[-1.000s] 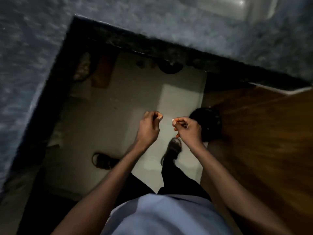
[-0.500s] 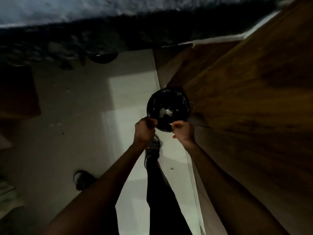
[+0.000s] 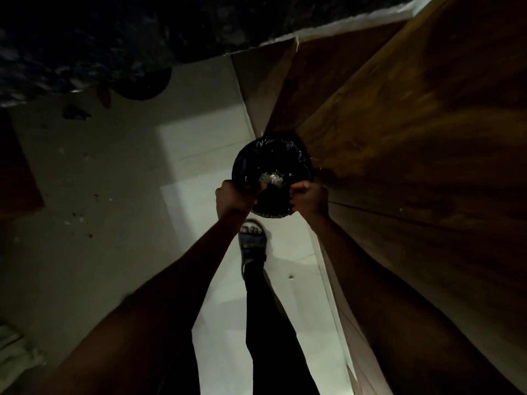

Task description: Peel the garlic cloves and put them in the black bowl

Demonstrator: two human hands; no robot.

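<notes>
Off to the left the floor (image 3: 85,195) is dim and speckled with dark bits, and a dark stone tabletop (image 3: 85,38) edge runs across the top of the room. Coming in toward the middle, the left hand (image 3: 232,195) is held out over a black-lined bin (image 3: 271,166) that stands on the floor against a wooden cabinet (image 3: 413,138). Its fingers are curled in tight, but whether they grip a garlic clove or only a scrap of skin is too dark to tell. Inside the bin lies a pale heap that looks like papery peel (image 3: 271,176). Below the hands a sandalled foot (image 3: 252,240) stands on the lit strip of floor.

The right hand (image 3: 308,193) hovers just beside the left, also over the bin's near rim, fingers bunched as if pinching something small; what, I cannot make out. No garlic and no black bowl can be picked out with any certainty.

My guess is that this is the peeling step, with skins being shed into the bin. Next the bare clove would need carrying to the bowl, wherever that sits, so the person will have to turn away from here.
</notes>
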